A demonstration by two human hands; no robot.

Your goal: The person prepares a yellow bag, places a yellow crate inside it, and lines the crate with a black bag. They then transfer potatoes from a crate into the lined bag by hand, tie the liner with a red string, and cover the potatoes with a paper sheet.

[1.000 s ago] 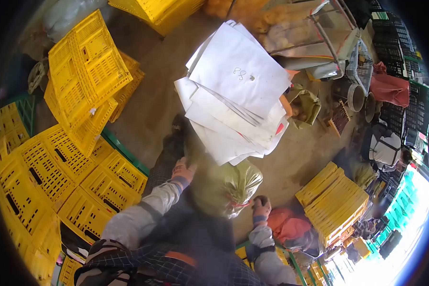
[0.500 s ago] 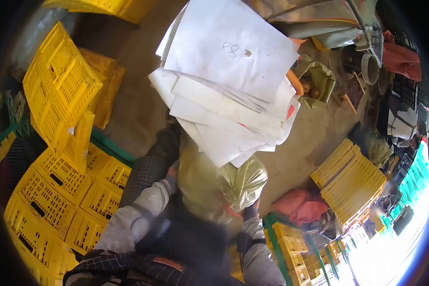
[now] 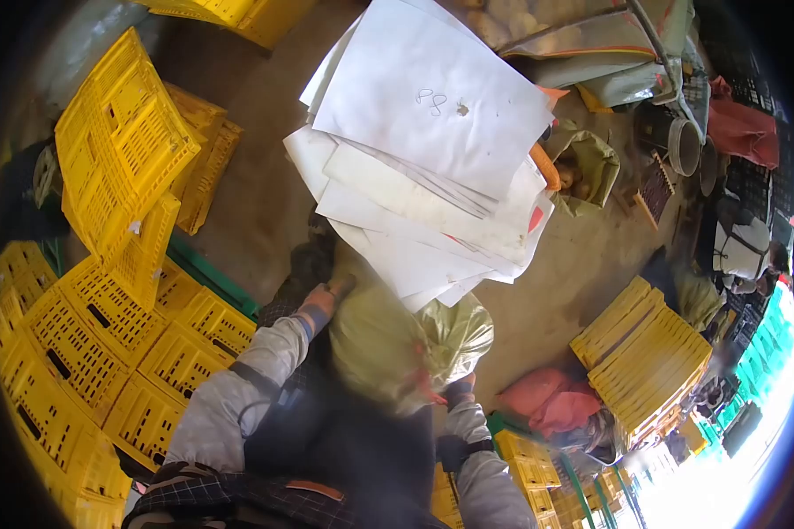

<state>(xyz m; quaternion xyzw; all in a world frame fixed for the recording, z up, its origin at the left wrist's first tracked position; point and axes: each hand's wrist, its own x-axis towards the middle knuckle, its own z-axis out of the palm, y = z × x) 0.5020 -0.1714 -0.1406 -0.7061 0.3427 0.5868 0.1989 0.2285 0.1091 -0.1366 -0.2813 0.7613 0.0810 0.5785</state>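
Note:
A full, shiny olive-green sack [image 3: 375, 339] is in front of my body, with a bunched end and a bit of red at its lower right. My left hand [image 3: 323, 300] is at the sack's left side, fingers curled against it. My right hand [image 3: 461, 388] grips the sack's lower right side, its fingers mostly hidden by the bunched end. Beyond, a loose stack of large white sheets [image 3: 432, 97], the top one handwritten "88", covers the sack's far edge from view.
Yellow plastic crates [image 3: 123, 141] lean at the left above more stacked crates [image 3: 106, 326]. At the right are a yellow slatted stack [image 3: 644, 353], red sacks [image 3: 551, 401], an open green sack [image 3: 591, 167] with round produce, and a bucket [image 3: 683, 145].
My left hand has moved up along the sack's left side and shows more fully. The surroundings have shifted slightly as the head moved. The right hand stays at the sack.

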